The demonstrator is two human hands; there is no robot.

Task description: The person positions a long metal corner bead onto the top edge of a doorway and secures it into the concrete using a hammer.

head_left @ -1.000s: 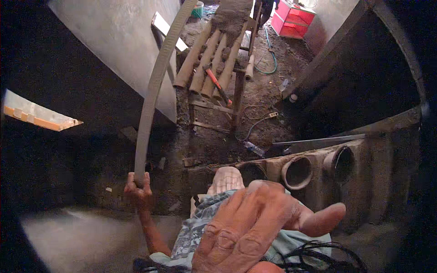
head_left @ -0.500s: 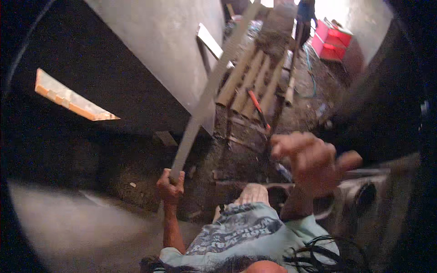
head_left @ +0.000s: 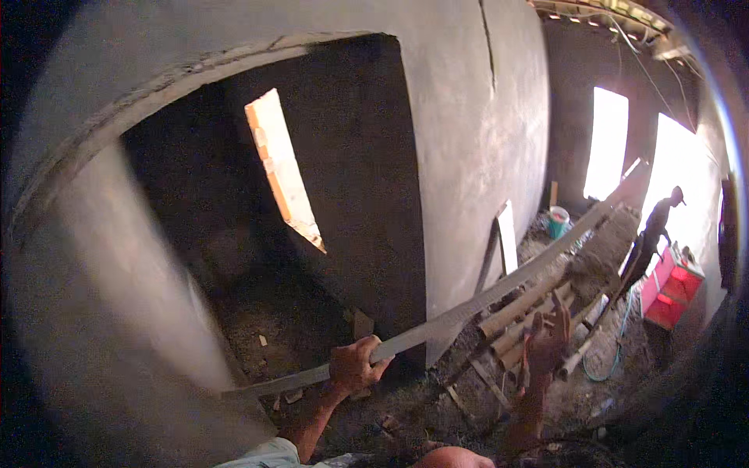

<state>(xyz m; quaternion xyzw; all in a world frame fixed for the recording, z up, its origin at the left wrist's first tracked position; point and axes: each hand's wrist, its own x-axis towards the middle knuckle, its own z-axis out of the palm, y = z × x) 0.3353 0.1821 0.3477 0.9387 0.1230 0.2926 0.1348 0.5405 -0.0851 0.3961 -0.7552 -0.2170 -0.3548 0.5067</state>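
My left hand (head_left: 357,365) is closed round a long, straight grey bar (head_left: 460,312). A short length of the bar reaches back past the fist toward the pale wall edge on the left. Its long part slants up to the far right, toward the bright openings. My right hand (head_left: 546,339) is raised just below the bar, fingers stretched upward. It holds nothing that I can see, though shadow blurs its outline. Behind it lie several long brown pipes (head_left: 519,308) on the dirt floor.
A plastered wall (head_left: 480,156) with a dark doorway stands to my left. A narrow board (head_left: 507,234) leans on it, and a green bucket (head_left: 558,222) stands farther back. A person (head_left: 654,238) is at the far right beside a red box (head_left: 672,288). A thin hose (head_left: 612,363) curls over the rubble.
The view has lifted and turned left. The bar has swung lower, and its near end now sticks out behind my left fist. My right hand has come close to the bar.
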